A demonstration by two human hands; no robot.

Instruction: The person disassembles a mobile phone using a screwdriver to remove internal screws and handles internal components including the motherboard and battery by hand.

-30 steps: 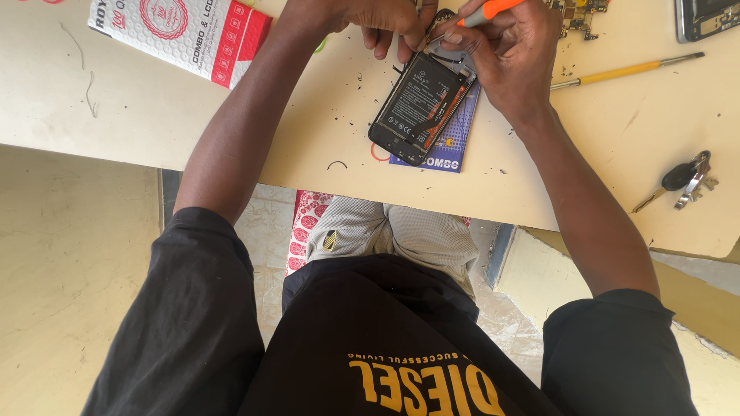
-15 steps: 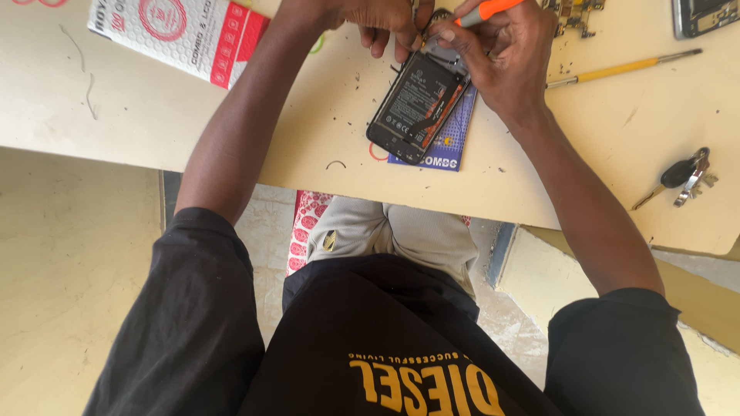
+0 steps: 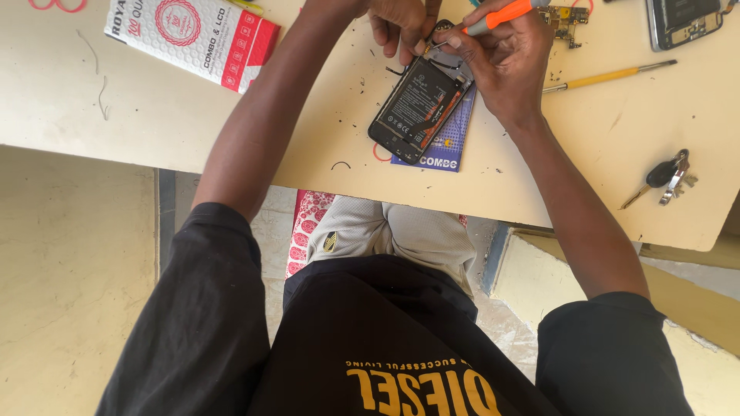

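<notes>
— What has your right hand got?

— My right hand is closed around an orange-handled screwdriver, its metal tip pointing toward nine o'clock, down onto the top end of the opened phone.

— And the left?

— My left hand sits just at ten o'clock from the right, fingers curled down onto the phone's upper edge, pinning it. I can't tell whether it grips anything small.

— Where does the phone lie?

— Back off, dark battery showing, tilted on a blue card on the table, near the front edge.

— What's around it?

— At three o'clock, a yellow-handled tool; further toward four, a bunch of keys. At one o'clock, a small circuit board, and beyond it a second opened phone. Well off at nine o'clock, a red and white box.
</notes>
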